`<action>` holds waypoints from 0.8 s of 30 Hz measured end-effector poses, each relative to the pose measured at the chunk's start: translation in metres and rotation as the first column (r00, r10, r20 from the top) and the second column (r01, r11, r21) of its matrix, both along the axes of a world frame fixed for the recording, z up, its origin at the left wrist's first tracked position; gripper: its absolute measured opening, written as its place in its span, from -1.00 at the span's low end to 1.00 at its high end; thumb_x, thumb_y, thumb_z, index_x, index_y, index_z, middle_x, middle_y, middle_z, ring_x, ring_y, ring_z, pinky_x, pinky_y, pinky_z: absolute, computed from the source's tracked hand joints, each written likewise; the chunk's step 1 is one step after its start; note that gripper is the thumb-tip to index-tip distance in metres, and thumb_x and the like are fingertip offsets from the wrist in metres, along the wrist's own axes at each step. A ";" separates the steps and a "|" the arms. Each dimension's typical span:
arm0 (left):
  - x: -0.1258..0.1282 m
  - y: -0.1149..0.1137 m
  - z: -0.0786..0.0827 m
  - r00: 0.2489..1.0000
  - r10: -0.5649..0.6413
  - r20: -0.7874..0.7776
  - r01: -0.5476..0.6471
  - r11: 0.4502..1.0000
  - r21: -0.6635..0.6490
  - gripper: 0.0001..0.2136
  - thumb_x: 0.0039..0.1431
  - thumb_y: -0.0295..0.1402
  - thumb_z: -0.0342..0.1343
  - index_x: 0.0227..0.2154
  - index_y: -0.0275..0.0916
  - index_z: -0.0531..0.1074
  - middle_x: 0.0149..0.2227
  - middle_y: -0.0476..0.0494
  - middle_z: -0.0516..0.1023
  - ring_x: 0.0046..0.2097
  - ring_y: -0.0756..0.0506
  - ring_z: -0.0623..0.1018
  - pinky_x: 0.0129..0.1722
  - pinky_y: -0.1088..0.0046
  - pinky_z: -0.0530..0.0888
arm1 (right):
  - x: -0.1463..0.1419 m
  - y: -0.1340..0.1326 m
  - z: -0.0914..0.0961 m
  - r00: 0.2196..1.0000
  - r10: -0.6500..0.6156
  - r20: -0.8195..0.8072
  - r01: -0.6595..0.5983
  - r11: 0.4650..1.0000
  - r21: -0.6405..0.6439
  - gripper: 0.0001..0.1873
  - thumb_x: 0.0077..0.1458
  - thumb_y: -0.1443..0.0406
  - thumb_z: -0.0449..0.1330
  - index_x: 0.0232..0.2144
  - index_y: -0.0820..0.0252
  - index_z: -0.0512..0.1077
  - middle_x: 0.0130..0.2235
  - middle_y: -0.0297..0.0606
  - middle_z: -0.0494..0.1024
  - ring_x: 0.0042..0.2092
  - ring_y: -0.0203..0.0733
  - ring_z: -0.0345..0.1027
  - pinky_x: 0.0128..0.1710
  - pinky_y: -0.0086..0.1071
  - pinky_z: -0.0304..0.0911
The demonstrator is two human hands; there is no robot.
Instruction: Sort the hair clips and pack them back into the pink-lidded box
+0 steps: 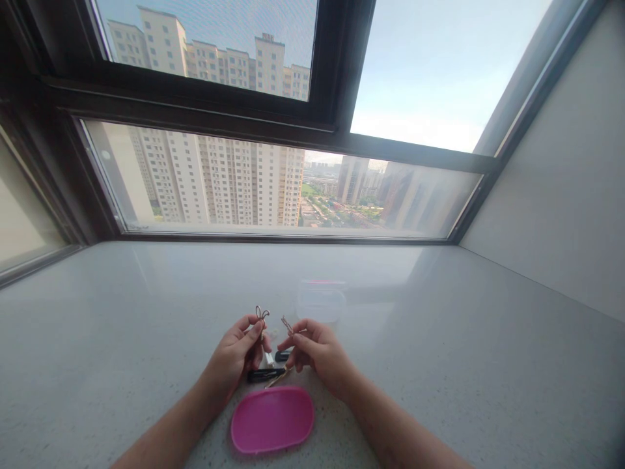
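Between thumb and fingers of my left hand [237, 352] is a thin metal hair clip [262, 314] with looped, bow-like wire. My right hand [317, 348] pinches another slim metal hair clip [286, 324], its tip pointing up and left. The two hands are close together but apart. Below them on the counter lie a black hair clip [263, 375] and a second black hair clip [282, 356], partly hidden by my right fingers. A thin gold-coloured hairpin [275, 379] and a small white item [269, 359] are beside them.
Nearest me, a pink oval lid or shallow tray [272, 420] rests on the speckled counter [430, 352]. A clear plastic box [321, 303] stands beyond my hands. Dark window frames [293, 240] border the counter's far edge, with a pale wall [561, 195] at right.
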State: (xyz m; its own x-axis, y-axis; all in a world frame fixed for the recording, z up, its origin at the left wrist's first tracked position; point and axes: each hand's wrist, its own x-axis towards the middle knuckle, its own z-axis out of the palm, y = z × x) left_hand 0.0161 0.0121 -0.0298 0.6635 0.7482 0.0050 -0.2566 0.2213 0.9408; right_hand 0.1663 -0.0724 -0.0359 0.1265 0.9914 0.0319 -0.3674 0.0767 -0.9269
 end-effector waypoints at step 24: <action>-0.004 -0.010 0.006 0.984 -0.071 -0.163 0.098 0.982 0.163 -0.79 -0.01 -0.24 0.15 -0.40 -0.29 0.37 -0.56 0.01 0.41 -0.60 0.06 0.33 -0.60 0.58 0.24 | -0.009 -0.004 0.003 0.978 0.005 0.208 -0.006 1.000 0.005 -0.71 -0.30 0.30 0.35 -0.43 0.28 0.44 -0.53 -0.33 0.47 -0.53 -0.34 0.28 -0.55 -0.49 0.15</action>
State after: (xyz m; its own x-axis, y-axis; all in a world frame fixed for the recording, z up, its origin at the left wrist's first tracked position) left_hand 0.0117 0.0023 -0.0240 0.7270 0.6863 0.0188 -0.0912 0.0694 0.9934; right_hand 0.1573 -0.0764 -0.0327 0.1111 0.9918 0.0627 -0.1671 0.0809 -0.9826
